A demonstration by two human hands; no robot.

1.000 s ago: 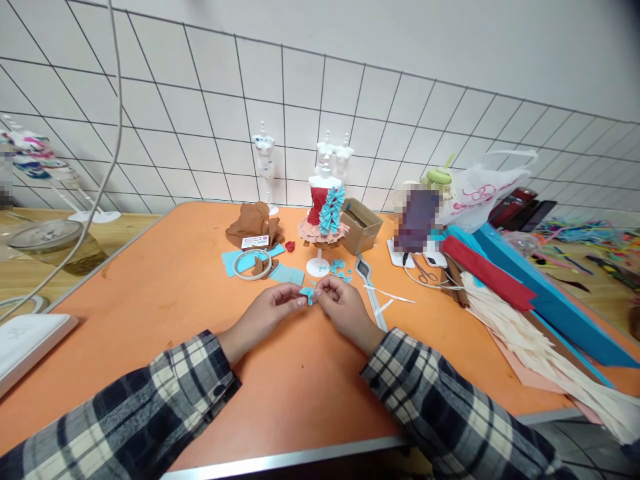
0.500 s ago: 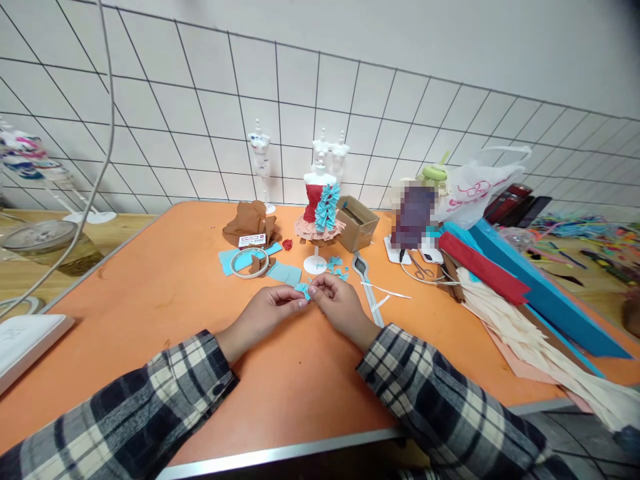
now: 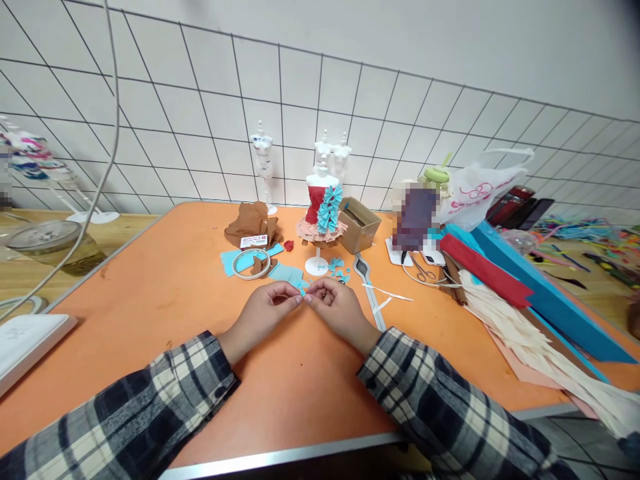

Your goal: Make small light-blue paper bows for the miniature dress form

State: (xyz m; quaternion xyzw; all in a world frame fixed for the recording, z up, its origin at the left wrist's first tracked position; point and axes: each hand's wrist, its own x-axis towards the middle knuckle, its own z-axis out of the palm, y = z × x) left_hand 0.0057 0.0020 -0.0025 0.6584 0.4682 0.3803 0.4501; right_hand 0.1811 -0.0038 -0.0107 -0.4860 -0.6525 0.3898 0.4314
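Between my fingertips is a small piece of light blue crepe paper. My left hand pinches it from one side, and my right hand pinches it from the other, so the two hands nearly touch. Just beyond them stands a small mannequin on a white round base, dressed in a red bodice, a pink ruffled skirt and a strip of blue ruffles. Blue paper scraps lie beside its base. To the left, a ring of tape rests on flat blue paper.
Brown crumpled paper and a cardboard box flank the mannequin. Grey scissors-like tweezers or a strap lie right of my hands. Farther right are scissors, a red paper roll, blue paper and cream strips.
My fingertips have shifted slightly and drawn closer together on the blue paper, less of which shows now. The view has moved a little; the other things stay in place.
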